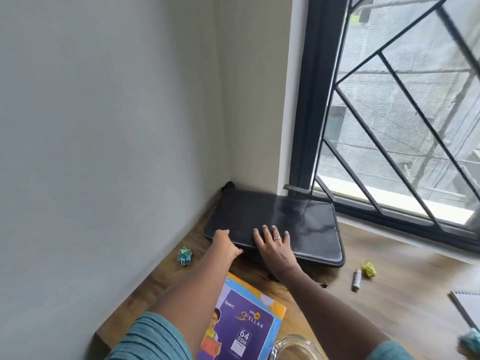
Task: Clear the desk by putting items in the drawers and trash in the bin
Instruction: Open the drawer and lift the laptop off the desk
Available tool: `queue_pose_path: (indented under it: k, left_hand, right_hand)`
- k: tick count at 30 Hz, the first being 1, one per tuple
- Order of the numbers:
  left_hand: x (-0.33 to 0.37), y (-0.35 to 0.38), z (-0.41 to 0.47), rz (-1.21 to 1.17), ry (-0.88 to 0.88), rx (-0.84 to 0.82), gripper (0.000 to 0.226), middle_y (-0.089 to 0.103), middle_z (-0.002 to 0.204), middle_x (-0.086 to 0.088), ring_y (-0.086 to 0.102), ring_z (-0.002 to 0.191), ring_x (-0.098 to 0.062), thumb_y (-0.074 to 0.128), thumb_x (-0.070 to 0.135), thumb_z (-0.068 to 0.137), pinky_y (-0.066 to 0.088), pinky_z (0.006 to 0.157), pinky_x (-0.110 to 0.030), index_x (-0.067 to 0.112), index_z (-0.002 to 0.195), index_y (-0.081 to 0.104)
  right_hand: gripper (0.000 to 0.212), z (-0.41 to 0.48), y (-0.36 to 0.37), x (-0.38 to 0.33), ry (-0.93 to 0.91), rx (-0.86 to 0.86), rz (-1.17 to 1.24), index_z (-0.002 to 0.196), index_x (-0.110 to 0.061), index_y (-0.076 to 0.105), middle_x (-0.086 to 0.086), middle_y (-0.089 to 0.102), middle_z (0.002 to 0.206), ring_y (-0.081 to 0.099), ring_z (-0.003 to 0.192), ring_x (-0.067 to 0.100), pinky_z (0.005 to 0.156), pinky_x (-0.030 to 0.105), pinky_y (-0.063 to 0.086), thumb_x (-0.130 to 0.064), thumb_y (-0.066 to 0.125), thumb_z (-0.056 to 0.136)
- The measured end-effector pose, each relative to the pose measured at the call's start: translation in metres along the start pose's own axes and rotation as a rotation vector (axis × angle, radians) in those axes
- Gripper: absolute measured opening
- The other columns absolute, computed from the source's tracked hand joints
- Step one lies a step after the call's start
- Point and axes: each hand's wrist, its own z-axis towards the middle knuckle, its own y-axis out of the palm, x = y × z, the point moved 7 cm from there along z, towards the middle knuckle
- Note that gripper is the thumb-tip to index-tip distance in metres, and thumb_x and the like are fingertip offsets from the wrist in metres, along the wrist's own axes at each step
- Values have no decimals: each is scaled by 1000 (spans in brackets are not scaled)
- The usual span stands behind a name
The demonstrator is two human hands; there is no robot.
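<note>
black case [298, 222] at frame centre lies under both hands: left hand [226, 245] curls round its near edge, right hand [275, 245] rests spread flat on top. dragged by that one edge, it could slip and sweep the notebooks [246, 320] or glass vessel [293, 346] at lower centre off the surface [389, 294]. a crumpled teal paper [185, 256] sits just left.

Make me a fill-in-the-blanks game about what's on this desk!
1. The left hand grips the edge of the ___ case.
2. The right hand lies flat on top of it and wears a ___.
3. The crumpled paper beside the small grey tube is ___.
Missing words: black, ring, yellow.
</note>
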Motion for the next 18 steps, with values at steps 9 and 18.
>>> queue_pose_path:
  k: [9, 18]
  left_hand:
    - [39, 42, -57, -140, 362, -246, 41, 51, 128, -10, 52, 111, -28, 59, 26, 88, 50, 88, -41, 9, 125, 50]
    - [19, 31, -121, 66, 376, -473, 34, 58, 84, 0, 55, 78, -14, 44, 52, 92, 40, 69, -27, 21, 87, 57]
  right_hand:
    - [30, 7, -106, 46, 107, 168, 87, 119, -9, 45, 12, 63, 105, 63, 99, 32, 76, 41, 49, -5, 40, 90]
    - [23, -65, -209, 57, 405, 503, 434, 106, -3, 54, 25, 66, 86, 64, 77, 43, 64, 46, 49, 1, 43, 86]
